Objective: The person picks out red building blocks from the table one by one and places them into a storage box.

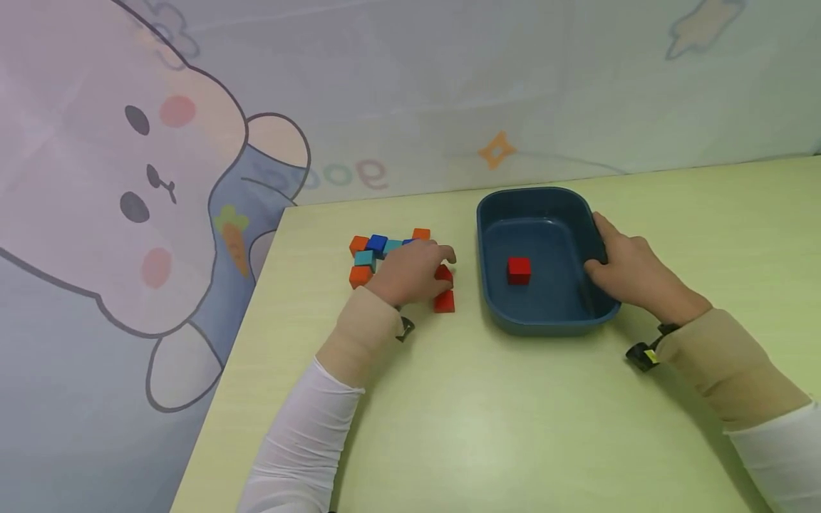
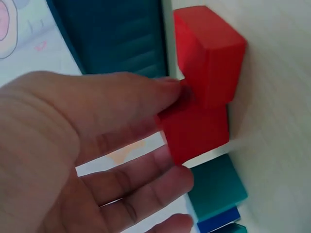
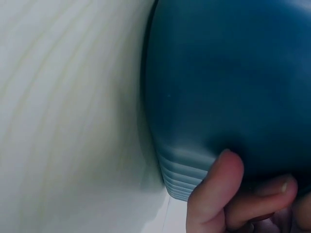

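A pale yellow-green tabletop (image 1: 487, 413) with faint wood grain spans the centre and lower right of the frame, its left edge slanting down to the lower left. A dark blue tray (image 1: 551, 249) sits open side up, right of centre. Left of centre lies a partly hidden cluster of small blocks: orange blocks (image 1: 360, 276), blue blocks (image 1: 377, 244) and teal blocks (image 1: 365, 259). A red block (image 1: 445, 302) lies at its lower right.

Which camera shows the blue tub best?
The head view: it shows nearly all of the blue tub, even a red block inside. The left wrist view shows just part of it; the right wrist view shows a close-up of its wall and the right hand there.
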Tool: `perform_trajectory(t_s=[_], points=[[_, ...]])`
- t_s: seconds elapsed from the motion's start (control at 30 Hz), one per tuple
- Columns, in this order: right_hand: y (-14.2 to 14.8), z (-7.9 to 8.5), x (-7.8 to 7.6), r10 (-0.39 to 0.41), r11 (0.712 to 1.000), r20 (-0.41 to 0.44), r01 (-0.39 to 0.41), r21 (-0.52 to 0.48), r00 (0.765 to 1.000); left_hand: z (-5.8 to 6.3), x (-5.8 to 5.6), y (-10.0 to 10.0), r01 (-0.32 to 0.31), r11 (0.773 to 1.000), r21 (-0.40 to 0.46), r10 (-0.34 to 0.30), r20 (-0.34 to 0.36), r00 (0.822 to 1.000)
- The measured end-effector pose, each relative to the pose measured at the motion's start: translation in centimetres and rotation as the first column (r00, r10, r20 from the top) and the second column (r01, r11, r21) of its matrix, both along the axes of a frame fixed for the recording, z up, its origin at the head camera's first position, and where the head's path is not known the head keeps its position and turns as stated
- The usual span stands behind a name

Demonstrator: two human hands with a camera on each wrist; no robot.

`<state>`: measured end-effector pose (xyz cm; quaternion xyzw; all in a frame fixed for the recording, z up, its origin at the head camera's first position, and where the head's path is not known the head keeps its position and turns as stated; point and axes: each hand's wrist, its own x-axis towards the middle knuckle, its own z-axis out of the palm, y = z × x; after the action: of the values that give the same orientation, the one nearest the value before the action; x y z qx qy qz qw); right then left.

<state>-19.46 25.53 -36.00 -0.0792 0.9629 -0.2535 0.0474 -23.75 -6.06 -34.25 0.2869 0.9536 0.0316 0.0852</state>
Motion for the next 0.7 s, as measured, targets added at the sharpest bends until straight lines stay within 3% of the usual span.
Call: perform_trajectory(t_s=[0.13,0.4,0.53,0.7], points=[[-0.1,0.0,0.0,0.008,1.0,0.004,-0.008,-0.006,1.0,0.4,0.1,-0.1,-0.021,0.999,0.029,0.022,-0.022,1.0],[-0.2,0.0,-0.2,0.003,1.0,0.006,-0.003,0.002,1.0,2.6,0.9,0.0,-0.016,0.994,0.113,0.033,-0.151,0.988],[0.0,0.0,-0.4,0.002,1.0,-0.001,-0.002,0.011,1.0,3.7,1.3,1.4,-0.002,0.986,0.168,0.03,-0.166,0.986],[0.5,0.0,-0.3,-0.02,1.0,0.02,0.02,0.01,1.0,4.8,1.6,4.8,0.044,0.973,0.227,-0.019,-0.109,0.994]])
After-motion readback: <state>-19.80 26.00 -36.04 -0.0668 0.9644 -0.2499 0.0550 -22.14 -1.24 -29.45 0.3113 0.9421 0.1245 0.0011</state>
